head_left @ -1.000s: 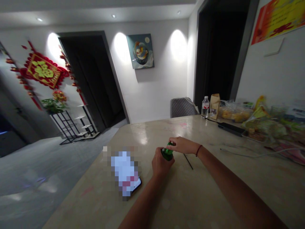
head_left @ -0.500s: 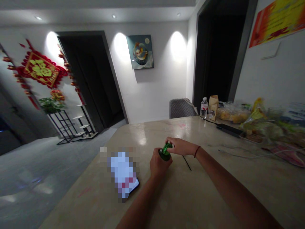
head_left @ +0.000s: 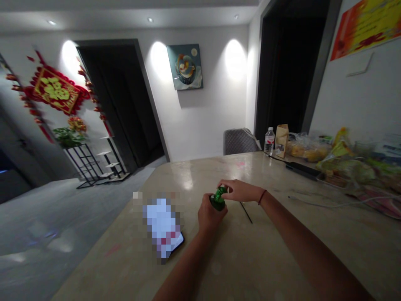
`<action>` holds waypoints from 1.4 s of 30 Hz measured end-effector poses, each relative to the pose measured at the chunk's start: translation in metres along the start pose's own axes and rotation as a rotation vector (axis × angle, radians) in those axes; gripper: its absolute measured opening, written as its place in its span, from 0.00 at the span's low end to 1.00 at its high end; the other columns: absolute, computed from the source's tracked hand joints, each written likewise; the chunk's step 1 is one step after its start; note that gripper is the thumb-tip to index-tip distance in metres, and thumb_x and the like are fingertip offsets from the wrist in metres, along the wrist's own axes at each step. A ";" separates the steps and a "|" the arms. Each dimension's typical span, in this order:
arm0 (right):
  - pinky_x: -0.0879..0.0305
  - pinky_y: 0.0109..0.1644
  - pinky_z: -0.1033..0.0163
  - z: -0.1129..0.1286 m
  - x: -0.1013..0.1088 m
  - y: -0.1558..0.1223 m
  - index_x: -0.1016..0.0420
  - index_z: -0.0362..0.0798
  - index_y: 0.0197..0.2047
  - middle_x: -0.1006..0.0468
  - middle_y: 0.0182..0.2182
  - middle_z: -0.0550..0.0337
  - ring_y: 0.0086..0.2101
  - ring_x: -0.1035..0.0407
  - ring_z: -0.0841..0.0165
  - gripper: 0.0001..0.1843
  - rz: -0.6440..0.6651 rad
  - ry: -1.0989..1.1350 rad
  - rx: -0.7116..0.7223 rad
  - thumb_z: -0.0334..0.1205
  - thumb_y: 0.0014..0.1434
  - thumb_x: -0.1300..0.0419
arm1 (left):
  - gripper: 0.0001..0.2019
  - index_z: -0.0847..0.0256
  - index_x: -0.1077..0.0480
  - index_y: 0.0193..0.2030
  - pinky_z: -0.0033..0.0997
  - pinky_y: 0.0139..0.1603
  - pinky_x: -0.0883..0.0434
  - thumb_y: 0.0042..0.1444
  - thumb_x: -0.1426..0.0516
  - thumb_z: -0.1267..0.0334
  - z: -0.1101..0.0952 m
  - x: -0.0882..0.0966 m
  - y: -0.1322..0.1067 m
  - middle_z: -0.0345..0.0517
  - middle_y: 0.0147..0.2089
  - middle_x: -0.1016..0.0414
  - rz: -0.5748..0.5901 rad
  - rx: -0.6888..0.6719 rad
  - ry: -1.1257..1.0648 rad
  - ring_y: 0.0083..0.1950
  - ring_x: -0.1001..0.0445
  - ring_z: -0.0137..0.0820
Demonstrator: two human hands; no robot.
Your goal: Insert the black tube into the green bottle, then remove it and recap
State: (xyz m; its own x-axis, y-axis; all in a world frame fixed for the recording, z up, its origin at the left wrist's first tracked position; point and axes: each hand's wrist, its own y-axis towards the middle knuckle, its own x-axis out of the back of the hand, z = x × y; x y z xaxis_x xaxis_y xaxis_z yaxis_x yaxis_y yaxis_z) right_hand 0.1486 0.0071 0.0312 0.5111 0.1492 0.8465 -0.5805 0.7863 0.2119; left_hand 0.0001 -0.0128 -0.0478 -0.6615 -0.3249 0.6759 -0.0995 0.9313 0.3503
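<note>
Fingers of my left hand [head_left: 210, 216] wrap round a dark green bottle-like container [head_left: 217, 205] over the middle of the table. Its bright green top [head_left: 220, 193] sits between the thumb and fingers of my right hand [head_left: 242, 190], which reaches in from the right. The fingers cover much of the container, so its full shape is hidden. A thin dark stick [head_left: 246, 212] lies on the table just below my right wrist. To the left of my left hand is a phone [head_left: 178, 244], its screen blurred out.
The pale table [head_left: 131, 267] has its left edge over a grey floor. At the back right stand a water bottle [head_left: 269, 142] and a paper bag [head_left: 282, 140], with bagged food [head_left: 308, 149], a black box-shaped device [head_left: 302, 170] and a white cable [head_left: 328, 205]. A grey chair [head_left: 239, 142] is behind.
The whole view has shifted slightly. Both hands keep their hold on the green container, and its bright green top looks slightly turned or tilted compared with before.
</note>
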 end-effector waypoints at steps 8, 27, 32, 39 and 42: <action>0.41 0.43 0.62 0.000 -0.014 0.005 0.52 0.46 0.60 0.30 0.42 0.51 0.39 0.35 0.66 0.34 -0.091 0.096 -0.022 0.43 0.52 0.45 | 0.22 0.56 0.42 0.43 0.25 0.33 0.38 0.40 0.41 0.59 0.000 0.000 0.000 0.42 0.38 0.29 0.007 -0.013 -0.023 0.38 0.29 0.31; 0.40 0.38 0.61 0.003 -0.006 0.000 0.28 0.45 0.38 0.25 0.35 0.48 0.37 0.31 0.60 0.24 0.032 -0.206 -0.190 0.55 0.56 0.54 | 0.21 0.56 0.42 0.43 0.26 0.34 0.38 0.40 0.41 0.60 0.000 -0.003 -0.003 0.42 0.38 0.30 0.012 -0.117 0.035 0.38 0.29 0.31; 0.40 0.35 0.65 0.001 0.002 -0.003 0.28 0.46 0.37 0.24 0.33 0.53 0.33 0.32 0.65 0.18 0.014 -0.114 -0.117 0.50 0.51 0.46 | 0.21 0.56 0.43 0.43 0.26 0.33 0.38 0.41 0.42 0.59 0.000 -0.002 -0.003 0.42 0.38 0.30 0.008 -0.133 0.050 0.38 0.30 0.32; 0.39 0.36 0.66 -0.011 0.012 -0.006 0.29 0.45 0.40 0.26 0.32 0.58 0.32 0.33 0.70 0.16 0.079 0.074 0.046 0.39 0.46 0.41 | 0.21 0.56 0.42 0.42 0.26 0.33 0.39 0.41 0.42 0.59 -0.001 -0.002 -0.004 0.42 0.37 0.30 0.009 -0.142 0.062 0.37 0.30 0.32; 0.39 0.39 0.66 -0.015 0.012 -0.005 0.30 0.45 0.42 0.27 0.37 0.58 0.35 0.33 0.70 0.18 0.085 0.092 0.133 0.33 0.44 0.42 | 0.21 0.56 0.43 0.42 0.26 0.32 0.40 0.41 0.42 0.59 -0.001 -0.002 -0.003 0.41 0.38 0.30 0.020 -0.133 0.049 0.37 0.30 0.32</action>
State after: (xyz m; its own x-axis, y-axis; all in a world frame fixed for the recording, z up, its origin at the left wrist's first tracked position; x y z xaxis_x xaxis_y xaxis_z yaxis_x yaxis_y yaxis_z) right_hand 0.1669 0.0137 0.0330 0.5090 0.2712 0.8169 -0.6997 0.6832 0.2091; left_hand 0.0027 -0.0153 -0.0497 -0.6248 -0.3174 0.7134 0.0150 0.9086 0.4174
